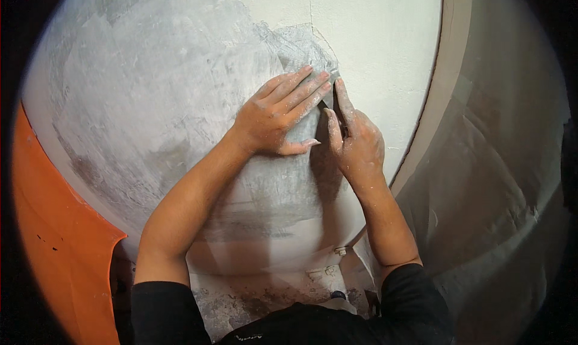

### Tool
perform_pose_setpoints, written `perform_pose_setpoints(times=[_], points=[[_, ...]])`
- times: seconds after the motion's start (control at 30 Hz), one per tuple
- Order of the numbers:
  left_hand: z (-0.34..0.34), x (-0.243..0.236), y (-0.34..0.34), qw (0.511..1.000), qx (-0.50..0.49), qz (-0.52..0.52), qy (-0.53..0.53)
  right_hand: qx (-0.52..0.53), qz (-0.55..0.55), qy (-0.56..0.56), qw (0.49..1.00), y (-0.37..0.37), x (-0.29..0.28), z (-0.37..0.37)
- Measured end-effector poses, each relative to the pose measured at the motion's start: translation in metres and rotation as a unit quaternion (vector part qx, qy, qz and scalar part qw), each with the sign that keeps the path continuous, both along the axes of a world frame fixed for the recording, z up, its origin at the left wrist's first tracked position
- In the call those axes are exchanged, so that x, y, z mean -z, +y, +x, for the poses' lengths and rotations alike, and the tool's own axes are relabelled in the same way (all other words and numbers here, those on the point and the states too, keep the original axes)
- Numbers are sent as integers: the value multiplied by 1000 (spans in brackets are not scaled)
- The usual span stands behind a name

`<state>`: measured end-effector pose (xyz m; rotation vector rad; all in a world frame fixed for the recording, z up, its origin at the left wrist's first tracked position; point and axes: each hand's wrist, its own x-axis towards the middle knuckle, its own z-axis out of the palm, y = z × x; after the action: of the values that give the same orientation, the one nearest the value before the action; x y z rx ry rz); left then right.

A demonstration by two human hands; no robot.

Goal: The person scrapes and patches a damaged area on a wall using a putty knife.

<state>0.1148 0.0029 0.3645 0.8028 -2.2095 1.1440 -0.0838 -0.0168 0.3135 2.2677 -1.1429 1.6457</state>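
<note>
Left hand (274, 113) spread wide against patchy grey-white wall (180, 92); right hand (360, 143) narrow around thin dark tool (329, 97), beside left fingertips.

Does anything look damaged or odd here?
Yes: on the white wall, a thin dark line, like a crack, runs up from the ragged upper edge of the grey patch. It stands out against the paler surface around it. Pale specks also dot the left hand and right hand.
</note>
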Motion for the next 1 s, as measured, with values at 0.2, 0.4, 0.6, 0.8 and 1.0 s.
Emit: perform_pose_setpoints(times=[0.2,0.4,0.6,0.8,1.0], points=[[3,2,1,1000,-24,-8,-19,3,10,23,1000,5,1,1],[2,5,-2,1000,3,12,10,18,28,33,999,6,-8,6],[3,2,-2,1000,3,22,-6,63,35,69,995,8,-14,5],[4,3,-6,999,5,34,-2,54,27,83,995,6,-24,0],[4,2,-9,999,31,39,7,32,19,119,992,2,-32,-9]])
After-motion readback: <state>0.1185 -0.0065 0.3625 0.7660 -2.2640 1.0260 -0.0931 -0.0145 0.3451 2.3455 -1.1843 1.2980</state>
